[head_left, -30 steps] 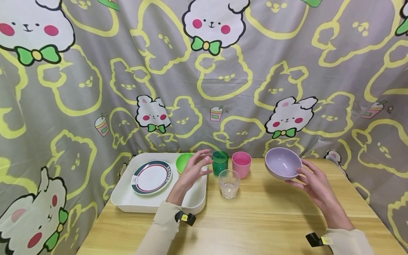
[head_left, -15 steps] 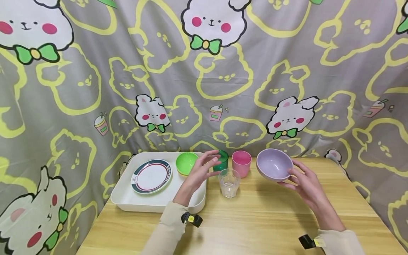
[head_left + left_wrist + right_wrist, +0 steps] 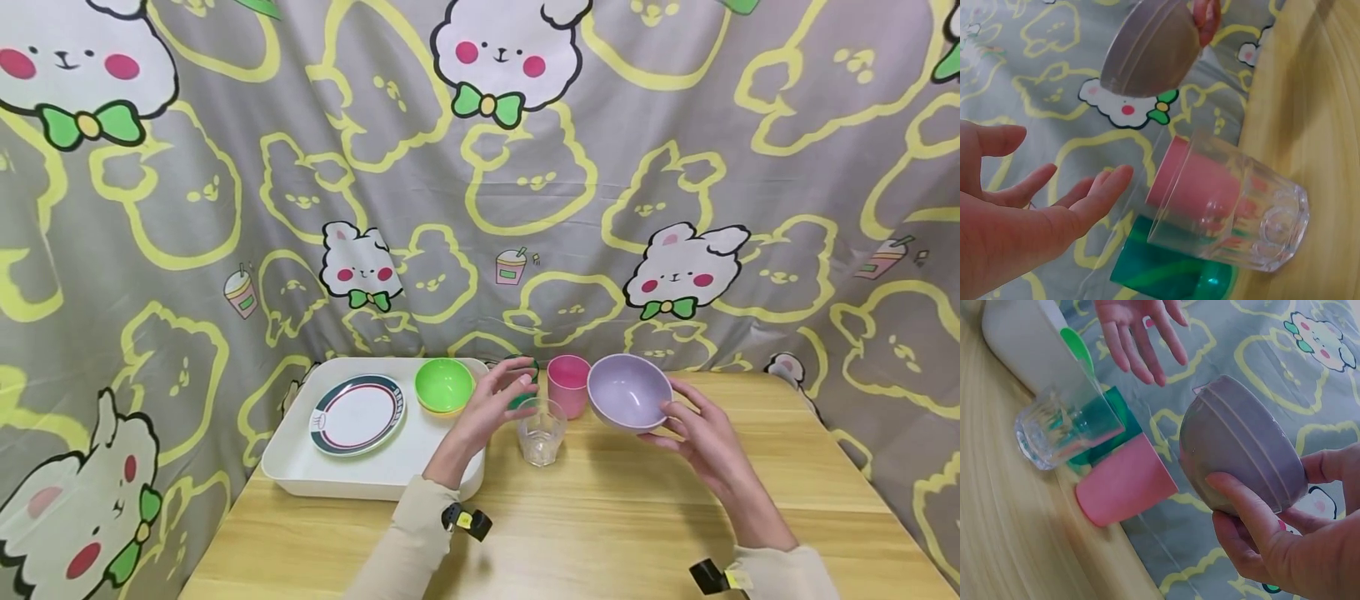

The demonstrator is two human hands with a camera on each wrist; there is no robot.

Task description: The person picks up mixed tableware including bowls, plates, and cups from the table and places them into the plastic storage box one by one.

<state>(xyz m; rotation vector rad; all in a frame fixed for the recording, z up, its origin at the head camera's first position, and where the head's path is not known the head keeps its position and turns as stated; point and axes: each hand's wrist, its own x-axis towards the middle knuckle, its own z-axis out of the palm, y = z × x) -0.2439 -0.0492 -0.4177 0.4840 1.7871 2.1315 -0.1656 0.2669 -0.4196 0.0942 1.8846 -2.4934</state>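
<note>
My right hand [image 3: 705,433] grips a purple bowl [image 3: 628,392] by its right side, thumb at the rim and fingers beneath. The bowl is held above the table, its inside tilted toward the head camera; the right wrist view shows the ridged outside of the bowl [image 3: 1241,444]. Holding nothing, my left hand [image 3: 487,408] hovers with fingers spread near a clear glass [image 3: 542,433] and a green cup [image 3: 527,385], which it partly hides in the head view. A pink cup [image 3: 567,387] stands between the green cup and the bowl.
A white tray [image 3: 300,475] on the left of the wooden table [image 3: 585,533] holds a plate [image 3: 357,415] with a dark rim. A green bowl [image 3: 444,385] is also in it, above something yellow. A patterned curtain [image 3: 420,192] hangs behind the table.
My right hand has carried the purple bowl leftward, close to the pink cup. The left hand has shifted right, away from the green bowl and in front of the green cup.
</note>
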